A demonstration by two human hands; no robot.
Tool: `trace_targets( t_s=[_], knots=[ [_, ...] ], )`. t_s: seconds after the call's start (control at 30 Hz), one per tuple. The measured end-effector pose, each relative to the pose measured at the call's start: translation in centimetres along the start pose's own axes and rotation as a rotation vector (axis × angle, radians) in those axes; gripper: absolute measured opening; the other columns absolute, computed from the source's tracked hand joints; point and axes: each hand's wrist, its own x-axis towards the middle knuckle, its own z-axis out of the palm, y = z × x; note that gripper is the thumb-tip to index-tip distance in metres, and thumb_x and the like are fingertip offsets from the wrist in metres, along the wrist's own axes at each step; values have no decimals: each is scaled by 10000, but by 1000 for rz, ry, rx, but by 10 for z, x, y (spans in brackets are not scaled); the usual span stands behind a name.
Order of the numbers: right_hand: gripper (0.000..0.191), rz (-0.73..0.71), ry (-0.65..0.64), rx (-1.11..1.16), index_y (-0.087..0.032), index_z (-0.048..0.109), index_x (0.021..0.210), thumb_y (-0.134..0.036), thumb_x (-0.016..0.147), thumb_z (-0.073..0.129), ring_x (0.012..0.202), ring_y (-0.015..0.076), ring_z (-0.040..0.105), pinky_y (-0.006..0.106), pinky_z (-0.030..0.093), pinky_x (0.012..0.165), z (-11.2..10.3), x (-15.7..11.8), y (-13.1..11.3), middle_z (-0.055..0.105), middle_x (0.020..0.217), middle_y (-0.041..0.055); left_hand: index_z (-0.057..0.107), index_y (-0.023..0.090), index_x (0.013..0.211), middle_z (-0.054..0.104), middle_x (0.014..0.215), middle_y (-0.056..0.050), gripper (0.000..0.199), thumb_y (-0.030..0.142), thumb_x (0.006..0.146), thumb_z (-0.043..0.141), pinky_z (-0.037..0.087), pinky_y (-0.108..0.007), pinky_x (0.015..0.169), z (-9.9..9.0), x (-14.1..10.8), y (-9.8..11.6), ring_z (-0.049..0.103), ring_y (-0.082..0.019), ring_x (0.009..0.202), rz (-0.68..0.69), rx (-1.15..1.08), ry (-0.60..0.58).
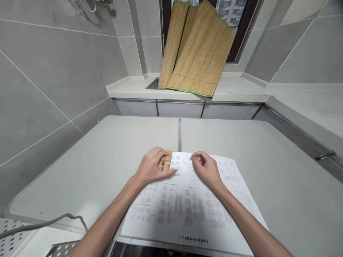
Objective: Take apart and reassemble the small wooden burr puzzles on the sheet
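A large white sheet of paper (193,214) lies on the table, printed with small grey figures and blocks of text that appear upside down from here. My left hand (152,166) is at its far left part, with the fingers curled over a light-brown notched wooden block (166,160) and the thumb stretched out along the paper. The hand hides part of the block. Over the upper middle of the sheet is my right hand (206,167), its thumb and fingers brought together in a pinch. Whatever may be between those fingertips is too small to make out.
The white table (128,132) has a seam down its middle. Beyond it, a folded bamboo mat (200,57) leans on a ledge (235,85) before the window. A grey cable (53,221) runs over a white perforated surface (16,228) at lower left. Grey tiled walls enclose the sides.
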Motion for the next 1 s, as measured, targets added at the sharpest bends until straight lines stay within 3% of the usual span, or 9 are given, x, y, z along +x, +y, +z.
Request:
trace_targets(
  t_s=[0.17, 0.3, 0.4, 0.5, 0.67, 0.83, 1.0],
  knots=[
    [186, 70, 116, 133, -211, 704, 948, -362, 875, 623, 642, 166, 526, 282, 440, 630, -8, 7, 2, 656, 741, 0, 630, 210, 1026, 698, 999, -81, 569, 713, 786, 748, 496, -405, 834, 43, 17, 46, 645, -277, 943, 159, -60, -132],
    [209, 69, 130, 146, -197, 697, 973, -354, 869, 606, 659, 166, 564, 287, 468, 649, -12, 11, 6, 714, 837, 37, 609, 217, 1004, 671, 970, -76, 607, 757, 764, 746, 482, -411, 852, 70, 26, 58, 630, -282, 921, 189, -68, -202],
    [218, 63, 117, 145, -193, 696, 980, -353, 869, 598, 652, 167, 580, 290, 480, 648, -13, 13, 7, 732, 860, 51, 601, 219, 996, 653, 973, -83, 620, 773, 756, 745, 472, -420, 841, 77, 28, 59, 610, -289, 904, 157, -78, -235],
    [223, 56, 97, 129, -193, 695, 974, -367, 877, 596, 640, 173, 586, 289, 477, 629, -12, 14, 6, 725, 813, 44, 603, 223, 1036, 644, 1022, -92, 659, 779, 725, 771, 466, -428, 848, 73, 29, 58, 596, -305, 945, 119, -116, -247],
    [213, 29, 31, 41, -211, 715, 957, -390, 890, 623, 625, 178, 575, 290, 447, 616, -19, 13, 0, 682, 729, 10, 590, 233, 1207, 600, 1224, -115, 820, 742, 627, 869, 462, -455, 953, 46, 27, 45, 554, -337, 1127, 85, -153, -284],
    [264, -42, -233, -252, -246, 714, 911, -482, 949, 602, 604, 173, 556, 276, 372, 570, -35, 9, -11, 620, 633, -34, 651, 265, 1191, 572, 1230, -97, 744, 707, 641, 886, 452, -458, 981, 25, 21, 28, 508, -340, 1186, 77, -101, -337],
    [342, -41, -486, -290, -259, 726, 923, -597, 891, 691, 505, 146, 437, 259, 281, 493, -44, 6, -16, 482, 522, -81, 673, 281, 1198, 614, 1098, -62, 687, 619, 654, 923, 469, -423, 929, 21, 17, 19, 565, -303, 1082, 19, -200, -305]
  ],
)
